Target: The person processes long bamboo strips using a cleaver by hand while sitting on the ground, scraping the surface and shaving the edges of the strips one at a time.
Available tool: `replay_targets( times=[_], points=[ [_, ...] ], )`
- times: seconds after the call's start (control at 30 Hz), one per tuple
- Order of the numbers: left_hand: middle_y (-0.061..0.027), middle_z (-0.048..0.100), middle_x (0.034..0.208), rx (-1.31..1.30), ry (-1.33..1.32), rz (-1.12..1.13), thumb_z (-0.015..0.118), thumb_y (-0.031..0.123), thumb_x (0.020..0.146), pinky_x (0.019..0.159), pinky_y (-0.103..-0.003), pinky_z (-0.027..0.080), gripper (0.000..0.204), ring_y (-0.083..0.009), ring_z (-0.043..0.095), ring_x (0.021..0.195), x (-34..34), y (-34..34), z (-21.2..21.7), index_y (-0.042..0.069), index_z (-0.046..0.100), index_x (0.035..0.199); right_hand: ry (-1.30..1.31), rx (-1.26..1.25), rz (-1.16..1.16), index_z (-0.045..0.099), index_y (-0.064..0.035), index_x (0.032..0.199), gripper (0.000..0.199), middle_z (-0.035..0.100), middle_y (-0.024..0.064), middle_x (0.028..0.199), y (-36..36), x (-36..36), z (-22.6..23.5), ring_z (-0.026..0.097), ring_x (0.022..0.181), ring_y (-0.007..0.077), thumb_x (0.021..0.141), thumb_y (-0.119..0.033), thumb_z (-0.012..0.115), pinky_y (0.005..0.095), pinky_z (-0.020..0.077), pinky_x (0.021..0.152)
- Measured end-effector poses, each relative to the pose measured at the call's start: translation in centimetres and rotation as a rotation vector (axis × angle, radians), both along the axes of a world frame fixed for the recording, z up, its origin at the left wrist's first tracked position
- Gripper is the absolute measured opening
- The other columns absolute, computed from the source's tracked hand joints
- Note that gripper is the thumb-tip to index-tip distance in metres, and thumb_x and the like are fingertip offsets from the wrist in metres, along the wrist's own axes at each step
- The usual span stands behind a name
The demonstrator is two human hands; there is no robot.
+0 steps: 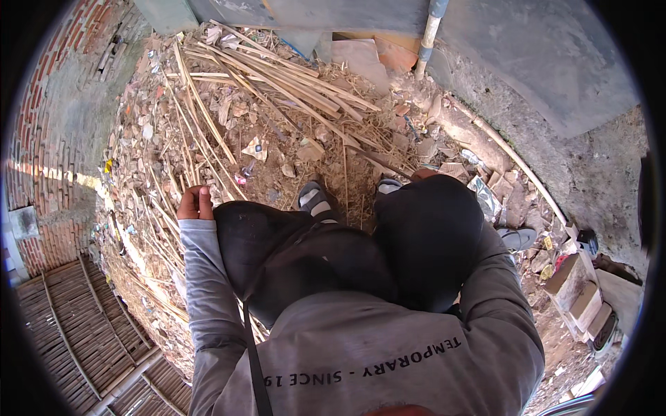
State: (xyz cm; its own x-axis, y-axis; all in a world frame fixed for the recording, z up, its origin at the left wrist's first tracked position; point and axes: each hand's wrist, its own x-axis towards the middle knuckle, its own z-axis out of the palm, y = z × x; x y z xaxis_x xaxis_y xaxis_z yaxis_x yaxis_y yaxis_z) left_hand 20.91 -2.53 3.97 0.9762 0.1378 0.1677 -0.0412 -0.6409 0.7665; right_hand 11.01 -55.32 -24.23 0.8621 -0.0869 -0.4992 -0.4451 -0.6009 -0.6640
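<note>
My left hand (pixel 195 204) is beside my left knee, fingers curled together with the thumb up. I cannot make out anything in it. Only a bit of my right hand (pixel 422 174) shows past my right knee, closed around the end of a long, dark, narrow blade-like tool (pixel 380 163). Its tip slants away to the left, near a thin upright stick (pixel 345 170) on the ground. Farther off lies a loose pile of pale split bamboo strips (pixel 298 83). More thin strips (pixel 198 125) lie to the left.
Brick rubble and litter cover the ground. A brick wall (pixel 52 125) rises at left, above a bamboo-slat panel (pixel 76 326). A pipe (pixel 429 38) and grey sheets (pixel 527 62) stand at the far side. A sandal (pixel 517 238) and wooden box (pixel 577 295) lie at right.
</note>
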Motion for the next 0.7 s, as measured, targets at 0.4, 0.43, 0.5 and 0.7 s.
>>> replay_targets(
  times=[0.4,0.43,0.5,0.7],
  points=[
    [-0.0001,0.058,0.071,0.022,0.067,0.009,0.062,0.027,0.095,0.054,-0.022,0.041,0.025,-0.0062,0.049,0.059,0.6,-1.4,0.4,0.002,0.061,0.094,0.068,0.047,0.047,0.066,-0.0054,0.091,0.030,0.067,0.0167,0.083,2.0,0.3,-2.2,0.065,0.079,0.0312,0.075,-0.030,0.073,0.0405,0.0490,0.071],
    [-0.0002,0.058,0.071,0.018,0.073,0.015,0.062,0.027,0.095,0.054,-0.022,0.041,0.025,-0.0063,0.049,0.058,0.6,-1.5,0.5,0.002,0.062,0.094,0.069,0.048,0.049,0.066,-0.0054,0.091,0.030,0.067,0.0166,0.083,2.0,0.3,-2.2,0.065,0.079,0.0311,0.075,-0.030,0.073,0.0405,0.0490,0.071],
    [-0.0030,0.060,0.073,0.063,0.101,0.018,0.061,0.034,0.095,0.057,-0.024,0.045,0.032,-0.0089,0.053,0.061,0.6,-0.8,0.4,0.002,0.062,0.096,0.070,0.053,0.049,0.066,-0.0054,0.091,0.030,0.067,0.0165,0.083,2.1,0.2,-2.3,0.065,0.079,0.0310,0.074,-0.030,0.073,0.0404,0.0490,0.071],
    [-0.0041,0.061,0.073,0.133,0.116,0.018,0.060,0.036,0.095,0.057,-0.025,0.046,0.034,-0.0098,0.055,0.061,0.5,-0.6,0.4,0.002,0.063,0.097,0.071,0.056,0.059,0.066,-0.0055,0.091,0.030,0.066,0.0162,0.082,2.4,0.3,-2.2,0.065,0.079,0.0306,0.074,-0.029,0.073,0.0402,0.0489,0.071]
  ],
)
